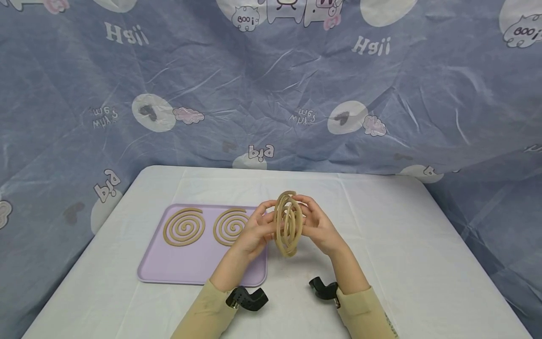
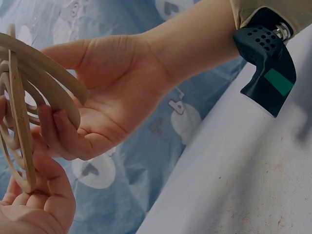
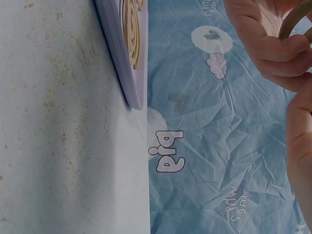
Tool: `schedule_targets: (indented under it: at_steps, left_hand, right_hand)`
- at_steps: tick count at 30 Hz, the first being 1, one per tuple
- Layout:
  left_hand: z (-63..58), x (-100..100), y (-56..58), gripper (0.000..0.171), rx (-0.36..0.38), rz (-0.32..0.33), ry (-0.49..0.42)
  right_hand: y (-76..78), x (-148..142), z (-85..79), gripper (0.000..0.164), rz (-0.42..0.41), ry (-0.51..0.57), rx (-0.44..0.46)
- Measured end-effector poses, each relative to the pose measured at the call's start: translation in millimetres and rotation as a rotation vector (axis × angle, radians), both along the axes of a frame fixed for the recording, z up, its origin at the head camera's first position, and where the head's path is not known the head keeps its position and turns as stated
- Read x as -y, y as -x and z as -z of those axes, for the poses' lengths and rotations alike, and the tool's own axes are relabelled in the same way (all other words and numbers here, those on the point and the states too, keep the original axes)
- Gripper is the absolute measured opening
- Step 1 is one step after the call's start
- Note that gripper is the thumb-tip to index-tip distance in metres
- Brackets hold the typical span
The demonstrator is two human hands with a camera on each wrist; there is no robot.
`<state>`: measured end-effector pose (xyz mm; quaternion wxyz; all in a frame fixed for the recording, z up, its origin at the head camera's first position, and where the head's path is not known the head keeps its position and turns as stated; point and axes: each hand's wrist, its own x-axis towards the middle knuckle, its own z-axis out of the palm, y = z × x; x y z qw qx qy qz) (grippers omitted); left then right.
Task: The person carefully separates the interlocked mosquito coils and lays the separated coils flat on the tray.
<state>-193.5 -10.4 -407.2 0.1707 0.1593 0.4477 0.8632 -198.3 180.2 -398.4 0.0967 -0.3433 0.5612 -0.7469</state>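
Note:
Between both hands, above the table, tan mosquito coils (image 1: 277,223) are held up nearly edge-on, their spirals spread and nested through one another. My left hand (image 1: 253,231) grips them from the left, with thumb and fingers bent around the rings. From the other side my right hand (image 1: 323,230) pinches the rings. In the left wrist view the flat strips of the coils (image 2: 20,112) cross between the two hands. Only a small arc of coil (image 3: 295,17) shows in the right wrist view. Two flat single coils, a left one (image 1: 172,241) and a right one (image 1: 217,234), lie on the lavender tray (image 1: 190,268).
The tray sits on the left part of a white-covered table (image 1: 402,235), and the left forearm passes over its right side. Brown crumbs (image 3: 73,126) dot the cloth nearby. A blue patterned curtain (image 1: 254,84) hangs behind. Black wrist cameras (image 1: 250,299) stick out from both sleeves.

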Motion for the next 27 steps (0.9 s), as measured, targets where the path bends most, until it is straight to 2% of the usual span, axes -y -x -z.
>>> schedule_targets:
  at_steps: [5, 9, 17, 21, 27]
  left_hand:
    - [0.1, 1.4, -0.1, 0.049, -0.016, 0.009, -0.044]
    - [0.7, 1.8, 0.5, 0.047, -0.029, -0.001, -0.043]
    - [2.5, 0.9, 2.0, 0.027, -0.082, -0.026, 0.011]
    - [2.6, -0.4, 1.2, 0.028, -0.095, -0.043, 0.029]
    - [2.6, -1.8, 0.4, 0.03, -0.103, -0.093, 0.079]
  right_hand:
    - [1.3, -0.9, 1.3, 0.049, -0.028, 0.038, 0.0]
    - [1.6, -1.1, 2.3, 0.041, -0.027, 0.051, 0.002]
    - [1.4, -0.9, 1.7, 0.032, -0.007, 0.06, -0.04]
    - [1.6, -0.3, 2.1, 0.028, -0.013, 0.063, -0.051]
    - [1.2, -1.1, 3.9, 0.034, 0.035, 0.001, -0.051]
